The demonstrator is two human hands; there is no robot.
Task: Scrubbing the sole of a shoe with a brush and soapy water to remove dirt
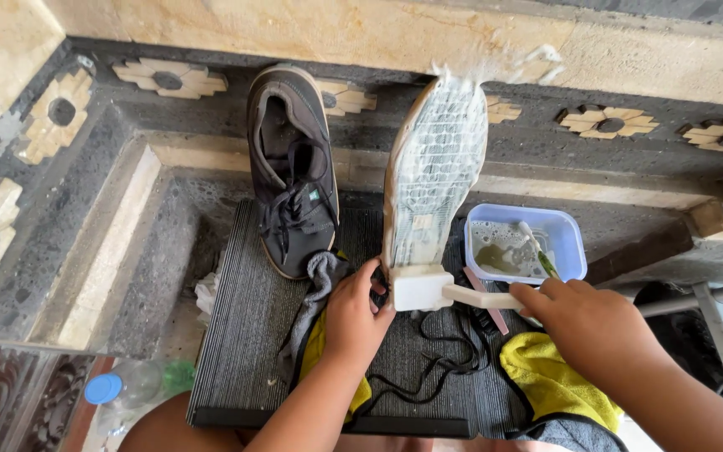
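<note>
The left hand (353,314) holds the heel end of a dark sneaker with a soapy pale rubber sole (433,180). This shoe stands upright on its heel on the dark ribbed mat (244,335), with the sole turned to the viewer and the toe leaning on the far stone wall. The fingers curl around the heel. The right hand (575,322) closes its fingers around the handle of a white plastic scrub brush (437,290), and the brush head presses on the heel part of the sole. To the left, a second dark grey laced sneaker (292,172) leans on the wall. To the right stands a blue plastic tub of foamy water (525,243) with a toothbrush inside. A yellow cloth (546,381) lies near the right wrist.
</note>
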